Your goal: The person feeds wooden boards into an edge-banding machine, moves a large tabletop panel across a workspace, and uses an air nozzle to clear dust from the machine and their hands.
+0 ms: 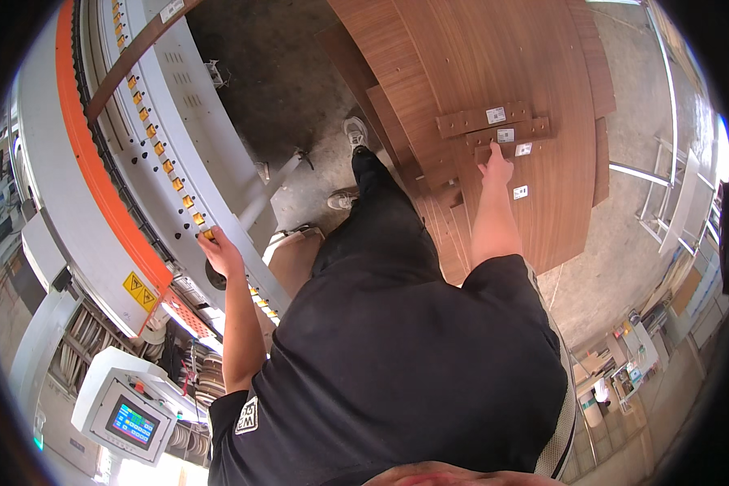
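My left hand (224,255) rests on the roller rail (164,154) of a long grey machine, its fingers apart beside a yellow roller (199,219) and holding nothing. Out to the right, my right hand (498,168) grips the near edge of a narrow brown wood-grain strip (531,149) with a white label. Just beyond it lie a second labelled strip (530,130) and a third strip (468,123). All three are on a stack of large brown panels (494,65). The undersides of my fingers are hidden.
Another brown strip (130,69) lies across the machine's far part, by its orange band (89,154). A control screen (133,422) stands at the lower left. My shoes (353,134) are on the concrete floor between machine and stack. A metal frame (664,194) is at the right.
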`<state>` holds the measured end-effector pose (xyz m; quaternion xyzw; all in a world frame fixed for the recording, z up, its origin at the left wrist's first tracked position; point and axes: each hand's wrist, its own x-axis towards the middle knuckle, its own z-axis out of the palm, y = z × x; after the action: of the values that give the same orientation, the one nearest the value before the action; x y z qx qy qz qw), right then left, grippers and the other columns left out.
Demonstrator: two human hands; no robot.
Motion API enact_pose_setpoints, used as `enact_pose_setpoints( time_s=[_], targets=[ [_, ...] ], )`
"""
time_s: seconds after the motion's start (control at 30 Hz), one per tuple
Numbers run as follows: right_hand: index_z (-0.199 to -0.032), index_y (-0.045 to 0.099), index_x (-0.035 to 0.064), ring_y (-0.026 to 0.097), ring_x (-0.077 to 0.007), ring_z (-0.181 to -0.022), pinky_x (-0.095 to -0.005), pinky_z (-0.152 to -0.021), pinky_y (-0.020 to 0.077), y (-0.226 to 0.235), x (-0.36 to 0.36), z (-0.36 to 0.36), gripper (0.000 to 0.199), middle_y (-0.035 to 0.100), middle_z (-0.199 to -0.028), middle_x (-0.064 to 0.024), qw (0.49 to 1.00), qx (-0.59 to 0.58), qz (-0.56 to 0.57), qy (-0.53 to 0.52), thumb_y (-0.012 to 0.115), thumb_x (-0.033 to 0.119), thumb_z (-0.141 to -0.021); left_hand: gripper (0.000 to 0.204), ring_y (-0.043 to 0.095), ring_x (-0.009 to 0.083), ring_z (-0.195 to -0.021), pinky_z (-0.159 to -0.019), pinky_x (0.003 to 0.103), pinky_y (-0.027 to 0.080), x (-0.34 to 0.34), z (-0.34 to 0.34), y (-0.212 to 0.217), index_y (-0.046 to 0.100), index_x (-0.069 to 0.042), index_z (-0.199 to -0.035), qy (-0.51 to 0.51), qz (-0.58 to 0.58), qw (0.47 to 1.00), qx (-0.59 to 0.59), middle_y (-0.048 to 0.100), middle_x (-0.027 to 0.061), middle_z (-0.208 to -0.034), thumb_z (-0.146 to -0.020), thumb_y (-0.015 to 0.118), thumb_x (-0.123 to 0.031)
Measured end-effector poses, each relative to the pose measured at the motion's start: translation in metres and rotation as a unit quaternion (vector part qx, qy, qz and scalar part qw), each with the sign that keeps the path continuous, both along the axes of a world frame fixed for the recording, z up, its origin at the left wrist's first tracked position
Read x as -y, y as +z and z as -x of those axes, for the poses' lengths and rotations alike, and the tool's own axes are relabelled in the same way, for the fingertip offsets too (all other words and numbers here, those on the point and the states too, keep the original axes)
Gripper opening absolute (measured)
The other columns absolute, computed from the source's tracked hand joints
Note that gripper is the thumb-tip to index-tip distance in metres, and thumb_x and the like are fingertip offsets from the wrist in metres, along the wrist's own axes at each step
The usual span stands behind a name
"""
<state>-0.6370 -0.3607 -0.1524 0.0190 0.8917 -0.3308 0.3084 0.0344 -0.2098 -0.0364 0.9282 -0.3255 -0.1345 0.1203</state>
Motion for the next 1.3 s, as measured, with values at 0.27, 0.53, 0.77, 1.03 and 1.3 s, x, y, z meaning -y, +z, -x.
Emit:
enact_pose_setpoints(
  time_s=[0.27, 0.53, 0.77, 1.03, 1.3],
  targets=[
    [-0.141, 0.035, -0.0134, 0.061, -0.0336, -0.117, -0.0388, -0.075, 0.0650, -0.005, 0.047, -0.013, 0.101, 0.051, -0.140, -0.0245, 0.984, 0.049, -0.161, 0.053, 0.084, 0.043, -0.074, 0.053, 0.061, 0.0437, -0.111, -0.091, 0.051, 0.048, 0.009, 0.005, 0.001, 0.046, -0.006, -0.137, 0.018, -0.006, 1.000, 0.018, 0.059, 0.0219, -0.128, -0.103, 0.048, -0.047],
    [-0.137, 0.040, -0.0149, 0.064, -0.0383, -0.114, -0.0414, -0.087, 0.0600, 0.021, 0.052, -0.046, 0.102, 0.057, -0.135, -0.0277, 0.990, -0.067, -0.120, 0.030, 0.078, 0.056, -0.074, 0.056, 0.062, 0.0420, -0.112, -0.092, 0.051, 0.049, 0.006, 0.005, 0.001, 0.044, -0.007, -0.139, 0.032, -0.013, 0.999, 0.022, 0.060, 0.0204, -0.132, -0.103, 0.048, -0.049],
    [-0.137, 0.040, -0.0150, 0.059, -0.0363, -0.124, -0.0423, -0.105, 0.0500, 0.016, 0.083, -0.096, 0.108, 0.055, -0.136, -0.0302, 0.971, -0.070, -0.192, 0.122, 0.081, 0.059, -0.070, 0.056, 0.062, 0.0423, -0.110, -0.091, 0.050, 0.049, 0.012, 0.012, 0.008, 0.047, -0.006, -0.137, 0.045, -0.013, 0.999, 0.026, 0.061, 0.0210, -0.129, -0.102, 0.049, -0.049],
    [-0.137, 0.045, -0.0120, 0.060, -0.0325, -0.122, -0.0424, -0.101, 0.0525, -0.034, 0.105, -0.071, 0.097, 0.058, -0.136, -0.0209, 0.996, 0.052, -0.075, -0.011, 0.092, 0.034, -0.066, 0.051, 0.061, 0.0413, -0.111, -0.089, 0.051, 0.049, 0.018, 0.015, 0.018, 0.048, -0.008, -0.138, 0.033, -0.011, 0.999, 0.026, 0.062, 0.0187, -0.126, -0.102, 0.052, -0.043],
    [-0.134, 0.051, -0.0004, 0.064, -0.0243, -0.106, -0.0393, -0.094, 0.0517, 0.071, 0.072, -0.180, 0.069, 0.064, -0.120, -0.0103, 0.910, 0.227, 0.192, 0.289, 0.085, 0.008, -0.075, 0.051, 0.062, 0.0387, -0.110, -0.087, 0.050, 0.051, 0.019, 0.024, 0.032, 0.053, -0.007, -0.134, 0.052, -0.011, 0.998, 0.035, 0.064, 0.0171, -0.122, -0.100, 0.056, -0.045]
  ],
)
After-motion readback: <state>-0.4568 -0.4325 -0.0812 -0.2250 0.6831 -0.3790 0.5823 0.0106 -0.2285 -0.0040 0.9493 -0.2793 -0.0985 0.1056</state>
